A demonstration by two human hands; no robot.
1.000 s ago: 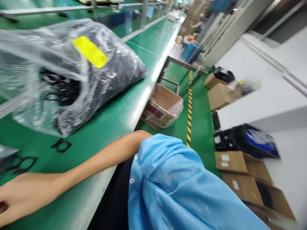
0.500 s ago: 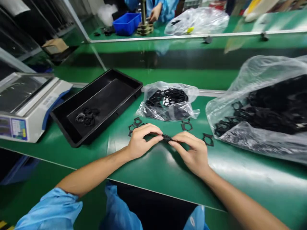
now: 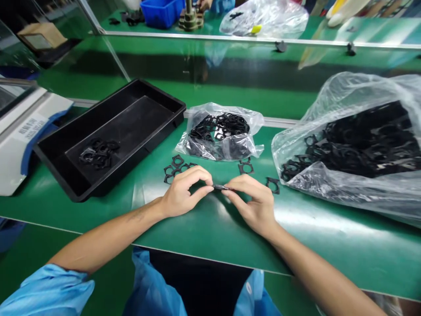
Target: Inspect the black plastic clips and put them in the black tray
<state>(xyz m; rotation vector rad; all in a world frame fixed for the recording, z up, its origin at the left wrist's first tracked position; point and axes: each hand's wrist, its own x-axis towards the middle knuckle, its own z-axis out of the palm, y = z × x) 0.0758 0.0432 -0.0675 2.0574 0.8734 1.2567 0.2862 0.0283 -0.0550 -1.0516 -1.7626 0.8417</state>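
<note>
My left hand (image 3: pixel 187 191) and my right hand (image 3: pixel 251 202) pinch opposite ends of a thin black plastic part (image 3: pixel 220 187), seen nearly edge-on above the green table. Whether it is one piece or two pressed together, I cannot tell. Just beyond my left hand lies a small group of flat black ring-shaped parts (image 3: pixel 177 160). Past my right hand are a loose black ring part (image 3: pixel 246 167) and another square-cornered ring part (image 3: pixel 272 185). An open clear bag (image 3: pixel 217 151) behind them holds many similar black pieces.
A black tray (image 3: pixel 154 131) at left holds a small heap of black parts (image 3: pixel 98 153). Beside it stands a white and blue scale (image 3: pixel 36 123). A large clear bag of black parts (image 3: pixel 342 175) fills the right. Behind a clear partition are a blue bin (image 3: pixel 161 13) and a co-worker's hand (image 3: pixel 205 4).
The view has shifted, so everything sits farther left and a little higher. The held part is now more level and edge-on; both hands keep their pinch on it.
</note>
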